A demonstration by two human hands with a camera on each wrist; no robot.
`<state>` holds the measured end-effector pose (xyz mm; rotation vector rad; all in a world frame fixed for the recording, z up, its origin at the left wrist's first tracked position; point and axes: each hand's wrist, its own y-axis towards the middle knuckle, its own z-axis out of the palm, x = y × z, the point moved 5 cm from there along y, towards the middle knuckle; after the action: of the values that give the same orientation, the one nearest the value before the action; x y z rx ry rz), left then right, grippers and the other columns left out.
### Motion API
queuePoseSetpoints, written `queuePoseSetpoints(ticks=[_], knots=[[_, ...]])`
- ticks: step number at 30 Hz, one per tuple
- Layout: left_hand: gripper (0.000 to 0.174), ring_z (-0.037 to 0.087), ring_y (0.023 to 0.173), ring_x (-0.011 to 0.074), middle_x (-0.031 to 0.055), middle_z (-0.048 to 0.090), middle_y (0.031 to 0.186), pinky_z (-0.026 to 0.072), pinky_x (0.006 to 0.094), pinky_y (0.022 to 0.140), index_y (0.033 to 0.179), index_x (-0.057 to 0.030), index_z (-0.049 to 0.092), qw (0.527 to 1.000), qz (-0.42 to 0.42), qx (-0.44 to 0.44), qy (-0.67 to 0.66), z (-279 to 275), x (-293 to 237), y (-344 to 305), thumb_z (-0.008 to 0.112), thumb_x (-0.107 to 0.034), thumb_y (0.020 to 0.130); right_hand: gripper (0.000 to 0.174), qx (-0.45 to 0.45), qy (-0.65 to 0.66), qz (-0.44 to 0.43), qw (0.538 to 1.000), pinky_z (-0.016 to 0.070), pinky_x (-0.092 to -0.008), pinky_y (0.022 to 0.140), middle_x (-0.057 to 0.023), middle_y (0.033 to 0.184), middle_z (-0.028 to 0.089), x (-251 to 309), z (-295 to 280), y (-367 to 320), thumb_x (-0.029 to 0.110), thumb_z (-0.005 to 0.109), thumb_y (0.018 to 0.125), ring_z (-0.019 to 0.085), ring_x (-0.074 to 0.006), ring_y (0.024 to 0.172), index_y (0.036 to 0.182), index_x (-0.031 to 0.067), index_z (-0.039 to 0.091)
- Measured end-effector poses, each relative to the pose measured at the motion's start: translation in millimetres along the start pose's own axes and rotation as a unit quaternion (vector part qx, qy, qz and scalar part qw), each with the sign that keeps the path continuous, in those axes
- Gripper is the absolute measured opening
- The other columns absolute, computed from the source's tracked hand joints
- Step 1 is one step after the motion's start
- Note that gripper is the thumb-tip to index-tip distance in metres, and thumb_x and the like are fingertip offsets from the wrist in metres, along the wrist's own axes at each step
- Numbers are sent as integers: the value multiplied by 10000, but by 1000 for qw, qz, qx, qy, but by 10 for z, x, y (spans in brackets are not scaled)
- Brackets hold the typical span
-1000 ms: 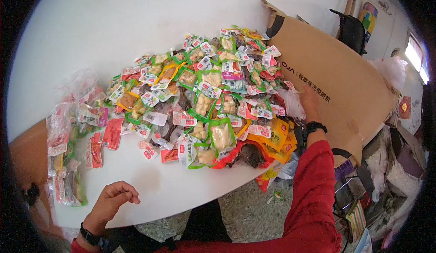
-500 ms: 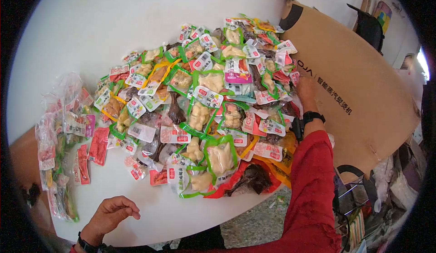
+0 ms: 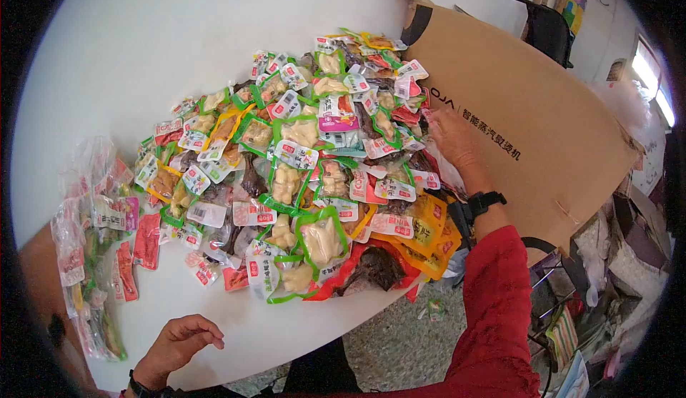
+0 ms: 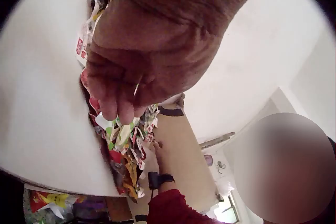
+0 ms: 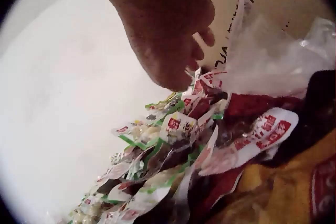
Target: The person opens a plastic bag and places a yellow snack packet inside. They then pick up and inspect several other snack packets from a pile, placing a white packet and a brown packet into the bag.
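Note:
A large heap of vacuum-packed food packets [image 3: 286, 183] lies on a white table; some clear pouches with green borders show pale, lumpy food inside. At the heap's right edge, beside the cardboard box, my right hand [image 3: 457, 144] pinches a red-and-white packet [image 5: 202, 82] with bent fingers. In the right wrist view a translucent plastic bag [image 5: 273, 56] stands right next to those fingertips. Low on the left, above the table's near part, my left hand [image 3: 182, 344] holds nothing, its fingers loosely curled. A large black-brown piece of meat in a red-edged pouch [image 3: 371, 269] lies at the near edge.
The big cardboard box [image 3: 514, 126] leans along the right side of the table. To the left lies a clear bag [image 3: 82, 255] of packets, with two loose red packets [image 3: 148, 241] near it. Assorted items [image 3: 622, 255] are piled beyond the box.
The head view has shifted, so the heap and box appear displaced. My right hand has come in closer to the packets at the heap's right edge. My left hand stays nearly as it was.

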<state>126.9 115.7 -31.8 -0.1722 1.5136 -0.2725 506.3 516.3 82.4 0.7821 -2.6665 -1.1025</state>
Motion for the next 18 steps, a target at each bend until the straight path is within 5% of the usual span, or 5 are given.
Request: queuePoseSetpoints(ticks=[6,8,12,15,18], knots=[[111,560,805,134,64,594,811,439,262,768,923,14,563,999,-5,6,32,-23,-26,-202,482,-13,851,183,-37,-88,135,986,439,-409,748,-181,852,578,-308,120,-258,154,592,714,545,-327,822,823,9,570],[110,559,805,132,63,594,810,437,261,769,922,13,563,1000,-6,7,15,-60,-2,-270,485,-15,850,165,244,-12,319,916,461,-398,668,-184,739,593,-634,239,-414,136,567,715,565,-313,676,751,-23,590],[108,558,805,127,58,593,807,434,257,767,922,11,563,999,-14,11,49,-125,48,-362,490,-28,852,190,259,135,392,872,454,-372,595,-148,615,575,-1468,684,-652,140,540,719,559,-275,606,679,-40,589],[111,556,804,125,54,593,807,433,256,765,924,11,563,999,-5,20,50,-168,58,-406,491,-35,854,177,83,-168,106,977,456,-347,600,-150,718,604,-1648,587,-539,132,507,771,578,-233,646,824,-14,593],[113,555,802,122,52,594,808,431,253,762,928,9,564,998,1,24,54,-186,51,-433,492,-39,855,208,-146,174,392,891,410,-292,548,-96,685,585,-1151,-292,-583,161,494,780,534,-160,621,676,-7,560]])
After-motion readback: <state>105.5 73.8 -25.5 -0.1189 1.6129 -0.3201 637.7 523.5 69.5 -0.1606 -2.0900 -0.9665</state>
